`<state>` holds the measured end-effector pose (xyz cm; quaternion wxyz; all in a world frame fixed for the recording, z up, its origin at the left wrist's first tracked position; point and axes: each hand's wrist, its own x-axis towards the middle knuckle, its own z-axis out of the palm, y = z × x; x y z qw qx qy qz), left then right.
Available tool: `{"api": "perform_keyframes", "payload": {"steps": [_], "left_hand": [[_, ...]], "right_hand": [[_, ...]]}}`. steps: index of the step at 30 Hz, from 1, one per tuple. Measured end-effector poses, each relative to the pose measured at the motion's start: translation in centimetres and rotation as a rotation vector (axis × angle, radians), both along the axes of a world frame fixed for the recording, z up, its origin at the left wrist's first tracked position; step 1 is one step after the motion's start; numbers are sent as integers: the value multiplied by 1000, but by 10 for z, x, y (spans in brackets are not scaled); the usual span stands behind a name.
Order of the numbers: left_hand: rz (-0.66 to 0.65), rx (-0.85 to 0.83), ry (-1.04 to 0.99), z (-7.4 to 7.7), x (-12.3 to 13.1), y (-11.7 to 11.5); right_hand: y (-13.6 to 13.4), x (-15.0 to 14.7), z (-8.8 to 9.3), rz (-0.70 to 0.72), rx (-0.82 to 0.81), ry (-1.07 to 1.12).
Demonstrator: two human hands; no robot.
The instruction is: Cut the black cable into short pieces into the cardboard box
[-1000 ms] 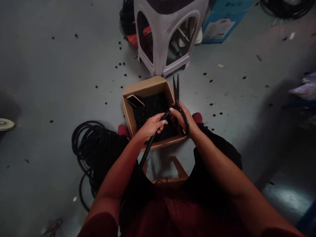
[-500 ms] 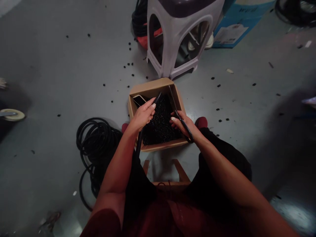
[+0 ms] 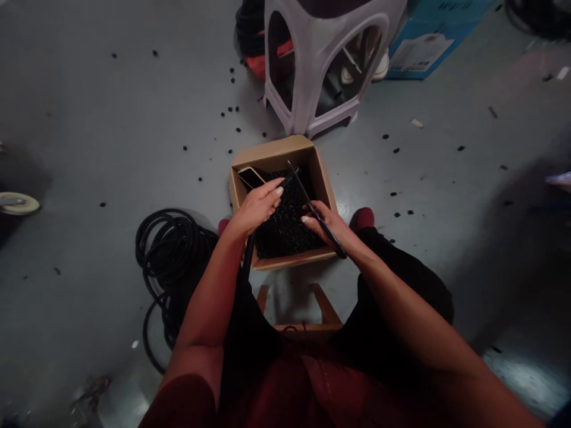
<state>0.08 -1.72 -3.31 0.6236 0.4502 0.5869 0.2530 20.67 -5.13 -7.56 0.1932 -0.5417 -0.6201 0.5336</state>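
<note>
Over a cardboard box [image 3: 297,261], my left hand [image 3: 257,207] is closed around a black ribbed hose [image 3: 291,178], its short end sticking out past the thumb. More of the hose hangs down under my left wrist. In my right hand [image 3: 325,223] is a pair of dark, long-bladed scissors [image 3: 304,191]. The blades lie across the hose's end; whether they touch it I cannot tell. Below both hands, many small black cut pieces [image 3: 285,229] fill the box. A dark flat rectangle with a pale edge [image 3: 252,176] leans in its far left corner.
Coiled black hose [image 3: 172,246] lies on the floor at left. A pale plastic stool [image 3: 303,77] stands just beyond the box, with a blue carton [image 3: 422,53] behind it to the right. Small black bits are scattered over the grey floor [image 3: 89,131].
The scissors have swung left, from beside the hose to across its end. My left hand keeps its hold on the hose, almost unmoved. The whole view has shifted slightly.
</note>
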Motion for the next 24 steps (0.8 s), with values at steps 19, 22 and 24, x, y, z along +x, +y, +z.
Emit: {"api": "perform_keyframes", "payload": {"steps": [19, 22, 24], "left_hand": [[-104, -42, 55, 11, -12, 3], [-83, -66, 47, 11, -12, 2], [-77, -78, 38, 11, -12, 2]], "right_hand": [[2, 5, 2, 127, -44, 18], [2, 6, 2, 146, -49, 27], [2, 6, 2, 154, -48, 37]]}}
